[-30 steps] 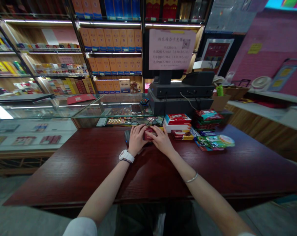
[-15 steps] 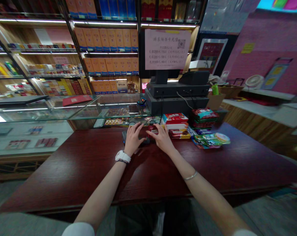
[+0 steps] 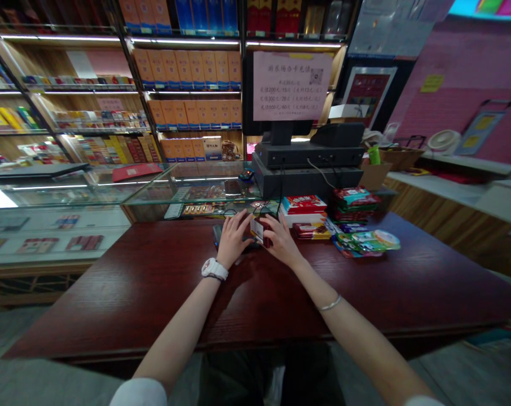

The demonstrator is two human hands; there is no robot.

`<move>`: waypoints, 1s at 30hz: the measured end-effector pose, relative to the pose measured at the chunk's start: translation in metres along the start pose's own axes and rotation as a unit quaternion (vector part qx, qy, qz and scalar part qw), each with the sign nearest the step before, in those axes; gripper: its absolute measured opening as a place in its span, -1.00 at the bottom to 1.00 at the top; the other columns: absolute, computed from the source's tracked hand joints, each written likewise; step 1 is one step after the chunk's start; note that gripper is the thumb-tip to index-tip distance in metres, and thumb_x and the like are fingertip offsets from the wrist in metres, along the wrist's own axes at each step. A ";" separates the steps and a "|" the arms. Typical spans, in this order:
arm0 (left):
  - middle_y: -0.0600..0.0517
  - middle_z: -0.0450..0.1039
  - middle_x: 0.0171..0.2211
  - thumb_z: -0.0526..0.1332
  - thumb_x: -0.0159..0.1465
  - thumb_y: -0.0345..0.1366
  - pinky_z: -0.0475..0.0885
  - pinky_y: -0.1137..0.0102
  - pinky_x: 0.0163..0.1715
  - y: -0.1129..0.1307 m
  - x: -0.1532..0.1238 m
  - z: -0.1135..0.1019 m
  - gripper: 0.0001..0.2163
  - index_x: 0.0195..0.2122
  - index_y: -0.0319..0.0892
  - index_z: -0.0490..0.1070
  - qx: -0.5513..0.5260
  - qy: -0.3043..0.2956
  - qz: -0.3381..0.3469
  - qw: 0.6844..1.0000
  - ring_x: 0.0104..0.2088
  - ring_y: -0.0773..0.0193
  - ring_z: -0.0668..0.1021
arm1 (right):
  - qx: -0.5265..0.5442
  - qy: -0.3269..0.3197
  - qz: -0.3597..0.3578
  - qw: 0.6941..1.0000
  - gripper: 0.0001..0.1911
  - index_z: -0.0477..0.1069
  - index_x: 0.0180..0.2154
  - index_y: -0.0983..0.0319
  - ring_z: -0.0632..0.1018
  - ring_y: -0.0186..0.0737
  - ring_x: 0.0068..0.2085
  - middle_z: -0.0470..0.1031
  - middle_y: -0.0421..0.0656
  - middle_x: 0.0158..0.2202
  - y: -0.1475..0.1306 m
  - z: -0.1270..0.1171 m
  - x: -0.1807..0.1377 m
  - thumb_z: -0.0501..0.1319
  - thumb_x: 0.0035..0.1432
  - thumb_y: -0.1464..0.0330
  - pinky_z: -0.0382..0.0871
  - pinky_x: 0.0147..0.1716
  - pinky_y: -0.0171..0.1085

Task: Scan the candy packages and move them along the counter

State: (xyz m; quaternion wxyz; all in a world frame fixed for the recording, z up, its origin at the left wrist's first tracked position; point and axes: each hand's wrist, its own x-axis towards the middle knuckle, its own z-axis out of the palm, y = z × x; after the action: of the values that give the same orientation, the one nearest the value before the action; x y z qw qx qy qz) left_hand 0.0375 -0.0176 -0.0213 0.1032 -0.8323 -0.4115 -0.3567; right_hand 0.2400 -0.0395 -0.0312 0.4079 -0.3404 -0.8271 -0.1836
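My right hand [image 3: 280, 239] grips a small red packet [image 3: 259, 230] with a pale side facing left, thumb and fingers around it. Just left of that packet, my left hand [image 3: 234, 239] has its fingers stretched forward and apart; whether a fingertip touches the packet I cannot tell. Under and beside the left hand lies a dark handheld device [image 3: 217, 234], mostly covered by the hand. To the right of my right hand stand stacked snack boxes [image 3: 304, 204], red on top, with red and yellow packets below them.
Flat colourful snack packs [image 3: 368, 241] and a pile of bagged snacks [image 3: 355, 200] lie on the brown desk [image 3: 154, 293]. Behind stands a monitor with a paper sign [image 3: 291, 84] over a black cash drawer [image 3: 306, 179]. A glass display counter [image 3: 192, 194] adjoins the desk at the back left.
The small packet has been tilted up in my right hand, so its pale side shows. My right fingers have closed more around it. The left hand has barely moved; the view shifted slightly.
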 end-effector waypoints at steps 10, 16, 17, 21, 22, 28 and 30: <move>-0.13 0.26 0.31 0.26 0.17 -0.44 0.11 -0.01 0.37 -0.003 0.000 0.003 -0.38 0.29 -0.10 0.23 -0.007 -0.002 -0.001 1.000 0.31 0.01 0.31 | 0.002 -0.005 -0.016 1.000 -0.86 0.33 -0.20 0.12 0.24 -0.03 0.37 0.39 -0.02 0.24 -0.003 0.000 0.001 0.25 0.26 0.26 0.01 0.34 0.28; -0.12 0.29 0.28 0.29 0.15 -0.42 0.09 -0.02 0.38 -0.007 0.000 0.000 -0.39 0.26 -0.11 0.26 0.000 0.009 -0.002 1.000 0.31 -0.01 0.31 | -0.037 -0.004 0.037 0.999 -0.79 0.35 -0.13 0.16 0.21 0.09 0.38 0.34 0.05 0.28 0.010 0.001 -0.004 0.27 0.21 0.28 -0.03 0.33 0.34; -0.12 0.29 0.28 0.29 0.15 -0.42 0.08 -0.02 0.38 -0.007 0.000 0.000 -0.39 0.26 -0.11 0.26 0.001 0.011 -0.002 1.000 0.31 -0.01 0.31 | -0.046 -0.006 0.044 0.998 -0.79 0.36 -0.12 0.17 0.22 0.10 0.37 0.35 0.06 0.27 0.013 0.002 -0.005 0.27 0.21 0.29 -0.04 0.33 0.35; -0.13 0.29 0.28 0.31 0.16 -0.39 0.07 -0.04 0.38 -0.005 0.000 0.000 -0.41 0.25 -0.14 0.27 0.007 0.011 0.010 1.000 0.31 -0.04 0.30 | -0.078 -0.024 0.087 0.993 -0.74 0.39 -0.06 0.17 0.24 0.13 0.36 0.37 0.03 0.26 0.018 0.006 -0.007 0.25 0.20 0.32 -0.09 0.32 0.38; -0.14 0.29 0.28 0.31 0.17 -0.37 0.07 -0.04 0.38 -0.005 0.001 0.000 -0.41 0.25 -0.14 0.27 0.009 0.010 0.014 1.000 0.31 -0.04 0.30 | -0.084 -0.030 0.097 0.991 -0.72 0.39 -0.03 0.16 0.25 0.14 0.36 0.36 0.02 0.27 0.019 0.007 -0.007 0.25 0.20 0.33 -0.09 0.32 0.39; -0.14 0.37 0.22 0.32 0.19 -0.31 0.05 -0.06 0.38 -0.003 0.000 0.001 -0.38 0.28 -0.15 0.24 0.025 -0.014 0.022 0.999 0.30 -0.05 0.32 | -0.087 -0.057 0.125 0.987 -0.59 0.35 0.10 0.18 0.27 0.11 0.34 0.37 0.01 0.27 0.019 0.010 -0.009 0.22 0.21 0.34 -0.10 0.32 0.37; -0.16 0.39 0.19 0.33 0.19 -0.30 0.04 -0.07 0.39 -0.004 0.000 0.000 -0.35 0.31 -0.16 0.21 0.036 -0.023 0.020 0.999 0.29 -0.07 0.33 | -0.077 -0.052 0.128 0.987 -0.57 0.34 0.12 0.17 0.28 0.09 0.34 0.39 0.00 0.25 0.020 0.011 -0.010 0.22 0.21 0.35 -0.13 0.33 0.36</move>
State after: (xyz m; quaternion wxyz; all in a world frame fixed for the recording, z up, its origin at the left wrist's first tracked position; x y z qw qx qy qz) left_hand 0.0349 -0.0153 -0.0223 0.1311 -0.8440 -0.4095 -0.3205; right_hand 0.2522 -0.0229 -0.0454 0.3572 -0.4826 -0.7802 -0.1757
